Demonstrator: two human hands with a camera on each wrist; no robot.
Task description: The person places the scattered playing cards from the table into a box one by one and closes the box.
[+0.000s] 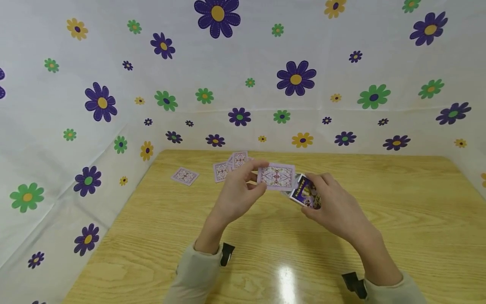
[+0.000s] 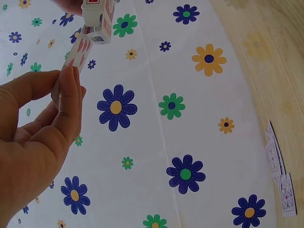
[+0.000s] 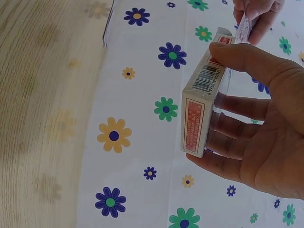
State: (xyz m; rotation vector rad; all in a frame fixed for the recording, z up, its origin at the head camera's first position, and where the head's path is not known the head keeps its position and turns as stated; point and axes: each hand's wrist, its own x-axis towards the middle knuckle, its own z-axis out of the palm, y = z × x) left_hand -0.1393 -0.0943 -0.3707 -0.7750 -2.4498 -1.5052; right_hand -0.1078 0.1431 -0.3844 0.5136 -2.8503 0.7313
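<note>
Between thumb and fingers, my left hand (image 1: 239, 192) pinches a playing card (image 1: 278, 176), its purple patterned back toward the head view. In the left wrist view red marks show on the face of the card (image 2: 81, 53). Whether it is one card or more, I cannot tell. My right hand (image 1: 336, 207) grips a small card box (image 1: 306, 193) with a dark picture front. A barcode and red panel show on the box (image 3: 205, 90) in the right wrist view. The box's opened end points at the card, which overlaps it in the head view.
One card (image 1: 185, 176) lies face down on the wooden table (image 1: 152, 236) at the left. Several overlapping face-down cards (image 1: 220, 172) lie beyond my left hand. A white flowered cloth (image 1: 250, 55) stands behind the table and along its left side.
</note>
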